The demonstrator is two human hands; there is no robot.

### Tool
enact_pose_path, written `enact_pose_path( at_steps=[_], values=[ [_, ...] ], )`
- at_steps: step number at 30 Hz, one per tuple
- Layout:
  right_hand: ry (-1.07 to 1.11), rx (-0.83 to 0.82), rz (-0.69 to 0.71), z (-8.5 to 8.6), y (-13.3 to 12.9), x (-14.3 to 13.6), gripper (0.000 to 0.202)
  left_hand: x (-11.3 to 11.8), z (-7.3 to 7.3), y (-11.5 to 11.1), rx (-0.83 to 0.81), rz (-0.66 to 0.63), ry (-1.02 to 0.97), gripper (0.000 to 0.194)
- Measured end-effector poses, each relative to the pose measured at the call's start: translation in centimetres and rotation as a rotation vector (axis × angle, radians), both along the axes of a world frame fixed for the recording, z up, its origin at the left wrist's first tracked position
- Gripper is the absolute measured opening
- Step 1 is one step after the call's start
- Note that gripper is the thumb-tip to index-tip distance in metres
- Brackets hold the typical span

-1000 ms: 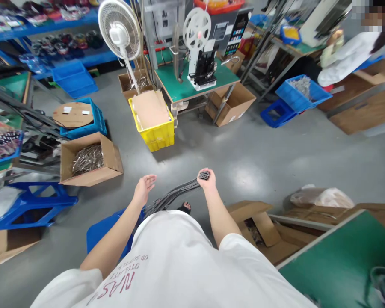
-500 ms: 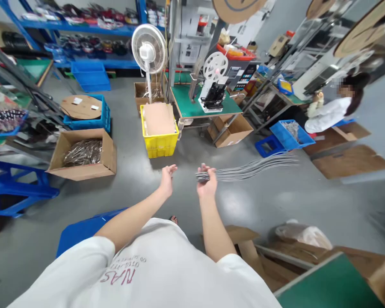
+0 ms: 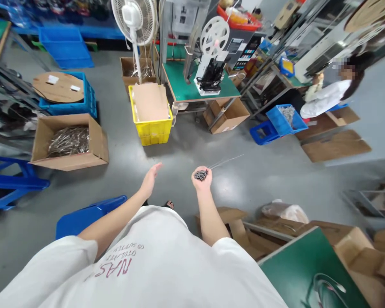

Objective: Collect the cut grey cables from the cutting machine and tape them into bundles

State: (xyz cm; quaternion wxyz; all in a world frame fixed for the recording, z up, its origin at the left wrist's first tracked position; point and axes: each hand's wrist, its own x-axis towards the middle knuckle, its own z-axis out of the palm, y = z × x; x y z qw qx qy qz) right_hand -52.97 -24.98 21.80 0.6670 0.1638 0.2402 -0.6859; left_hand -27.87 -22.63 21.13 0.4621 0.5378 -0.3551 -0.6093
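Observation:
A bundle of thin grey cables (image 3: 200,175) is gripped in my right hand (image 3: 204,183), its cut ends facing me. Most of its length is hidden behind the hand; a few thin strands stick out to the right. My left hand (image 3: 149,179) is held apart to the left, fingers stretched out, with nothing in it. Both hands are in mid-air over the grey floor.
Ahead stand a yellow crate (image 3: 154,128) with cardboard on top, a white fan (image 3: 133,19) and a green workbench (image 3: 182,85) with a machine. A cardboard box (image 3: 98,143) is on the left. Another person (image 3: 329,96) sits at right. A green table (image 3: 303,265) is near me.
The cable bundle has swung from lying sideways to pointing away from me, ends towards me. My right hand has turned and closed round it. My left hand has moved left, away from it.

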Motion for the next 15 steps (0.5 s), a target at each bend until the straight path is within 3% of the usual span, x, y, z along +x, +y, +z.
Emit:
enact_pose_path(
  at_steps=[3, 6, 8, 11, 15],
  values=[
    [-0.081, 0.098, 0.03, -1.5, 0.5, 0.1, 0.019, 5.3, -2.6, 3.0, 0.152, 0.118, -0.099, 0.047],
    [-0.132, 0.132, 0.083, -2.2, 0.9, 0.3, 0.016, 9.4, -3.7, 4.9, 0.252, 0.232, -0.17, 0.047],
    [-0.145, 0.167, 0.155, -2.6, 1.0, 0.9, 0.013, 11.0, -4.0, 5.1, 0.291, 0.29, -0.198, 0.047],
    [-0.117, 0.191, 0.235, -3.4, 0.5, 2.0, 0.015, 11.3, -4.4, 3.8, 0.297, 0.304, -0.211, 0.047],
    [0.024, 0.232, 0.125, -4.7, -1.9, 1.0, 0.018, 8.7, -4.5, 0.5, 0.251, 0.236, -0.204, 0.045]
  ],
)
